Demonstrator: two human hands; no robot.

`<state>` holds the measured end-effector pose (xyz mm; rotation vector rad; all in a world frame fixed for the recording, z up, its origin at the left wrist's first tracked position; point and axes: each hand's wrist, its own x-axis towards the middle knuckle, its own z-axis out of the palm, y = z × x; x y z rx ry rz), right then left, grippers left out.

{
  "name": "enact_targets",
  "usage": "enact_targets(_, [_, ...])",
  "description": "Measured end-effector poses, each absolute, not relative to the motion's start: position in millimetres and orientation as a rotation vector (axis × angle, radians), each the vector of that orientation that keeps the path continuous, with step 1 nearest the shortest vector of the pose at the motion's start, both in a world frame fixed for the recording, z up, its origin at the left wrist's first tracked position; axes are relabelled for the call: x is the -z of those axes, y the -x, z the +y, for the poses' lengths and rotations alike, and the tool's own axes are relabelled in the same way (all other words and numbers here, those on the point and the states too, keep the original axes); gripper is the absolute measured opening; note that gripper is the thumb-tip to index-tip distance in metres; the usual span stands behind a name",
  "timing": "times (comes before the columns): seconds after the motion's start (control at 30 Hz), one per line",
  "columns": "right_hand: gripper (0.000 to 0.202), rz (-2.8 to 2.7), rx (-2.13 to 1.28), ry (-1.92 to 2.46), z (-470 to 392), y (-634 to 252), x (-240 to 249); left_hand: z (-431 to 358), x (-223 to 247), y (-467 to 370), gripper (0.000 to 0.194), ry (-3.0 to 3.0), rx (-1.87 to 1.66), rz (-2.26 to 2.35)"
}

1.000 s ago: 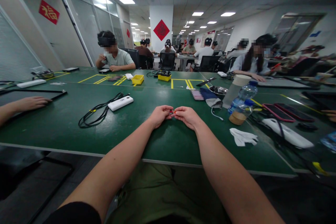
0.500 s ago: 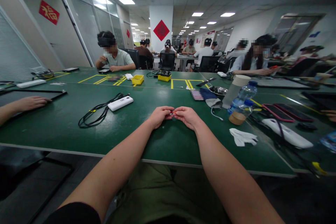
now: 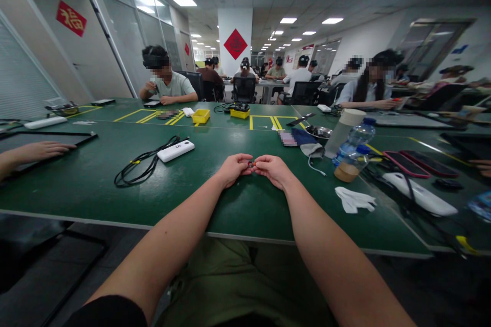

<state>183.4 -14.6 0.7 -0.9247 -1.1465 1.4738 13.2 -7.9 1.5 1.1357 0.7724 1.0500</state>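
My left hand (image 3: 233,169) and my right hand (image 3: 273,169) meet just above the green table (image 3: 245,204), fingertips almost touching. Between them is a tiny object (image 3: 251,164) with red-orange and dark parts, too small to name. The fingers of both hands are pinched on it from either side, and they hide most of it. Left of my hands lies a white power bank (image 3: 176,151) beside a coiled black cable (image 3: 141,166). To the right, a crumpled white cloth or glove (image 3: 355,200) rests on the tabletop.
Plastic bottles (image 3: 347,163), a pale tumbler (image 3: 344,133) and a metal bowl (image 3: 319,133) stand to the right. Yellow trays (image 3: 201,116) sit farther back. A neighbour's hand (image 3: 46,150) rests on a dark panel (image 3: 82,139) at left. Other people sit beyond.
My fingertips have shifted slightly around the small object, and its dark part shows more. Both hands otherwise stay in place.
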Motion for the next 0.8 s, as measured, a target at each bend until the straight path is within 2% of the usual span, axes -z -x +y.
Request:
enact_targets(0.27, [0.006,-1.122,-1.547,0.860,-16.9,-184.7,-6.1,-3.6,-0.7,-12.5,0.018,-1.072,-1.051,0.809])
enact_targets(0.8, [0.014,-1.140,-1.514,0.885,-15.5,-185.3,-3.4,-9.4,-5.2,-13.3,0.026,-1.162,-1.047,0.814])
